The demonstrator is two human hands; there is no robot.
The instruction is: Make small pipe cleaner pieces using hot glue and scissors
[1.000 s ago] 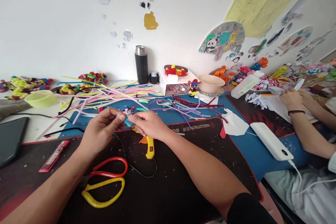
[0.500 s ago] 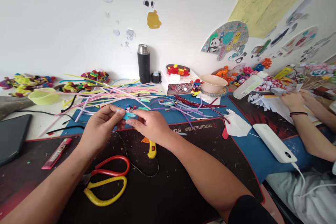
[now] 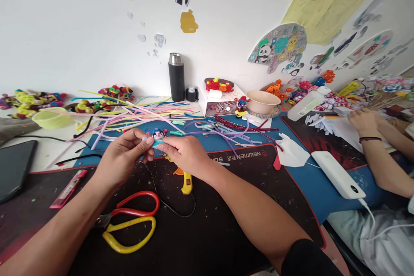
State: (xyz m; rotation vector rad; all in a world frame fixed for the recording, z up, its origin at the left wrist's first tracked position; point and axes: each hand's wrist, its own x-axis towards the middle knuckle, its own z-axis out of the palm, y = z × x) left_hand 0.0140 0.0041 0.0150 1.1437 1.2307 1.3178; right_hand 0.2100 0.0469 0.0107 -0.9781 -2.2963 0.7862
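Above the dark mat, my left hand [image 3: 124,151] pinches one end of a small light blue fuzzy piece [image 3: 155,142], which looks like chenille stem. My right hand [image 3: 186,151] grips its other end between thumb and forefinger, close to the left fingertips. Just beyond the fingers shows a small doll head [image 3: 158,133] in blue, white and red; whether the hands touch it I cannot tell. A yellow-handled tool [image 3: 186,183], perhaps a glue gun, lies partly hidden below my right hand. Scissors [image 3: 132,222] with red and yellow handles rest near my left forearm.
Loose chenille stems [image 3: 142,114] are spread behind the hands. A black thermos [image 3: 176,77] stands by the wall, left of a white box [image 3: 207,105] and a beige bowl [image 3: 263,101]. At right are a white power bank [image 3: 338,174] and another person's hands [image 3: 364,120].
My right fingers have shifted slightly nearer my left ones, covering more of the light blue piece. More of the doll head shows behind it. The view has moved slightly.
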